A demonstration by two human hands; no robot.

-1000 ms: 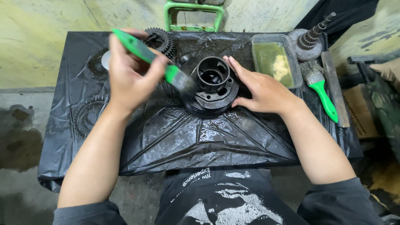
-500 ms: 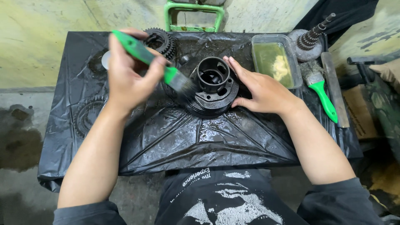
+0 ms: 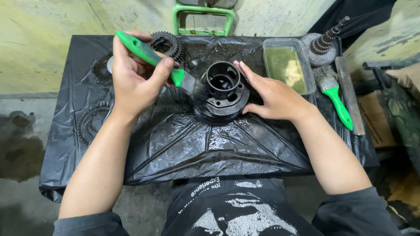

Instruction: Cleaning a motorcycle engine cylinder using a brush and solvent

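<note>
My left hand (image 3: 133, 81) grips a green-handled paintbrush (image 3: 151, 57), whose bristles touch the left side of a round black metal hub (image 3: 222, 94). The hub is a flanged cylinder with an open centre, standing upright on wet black plastic sheeting (image 3: 183, 140) that covers a small table. My right hand (image 3: 273, 96) lies flat against the hub's right side, fingers spread along its rim, steadying it.
A dark gear (image 3: 168, 43) sits behind my left hand, and another gear (image 3: 92, 122) lies at the left. A clear tray of yellowish liquid (image 3: 286, 67), a second green brush (image 3: 334, 94), a flat metal bar (image 3: 350, 96) and a toothed shaft (image 3: 323, 43) are at the right. A green frame (image 3: 203, 17) stands behind.
The brush bristles have shifted slightly along the hub's left side. Both hands and the hub stay almost where they were.
</note>
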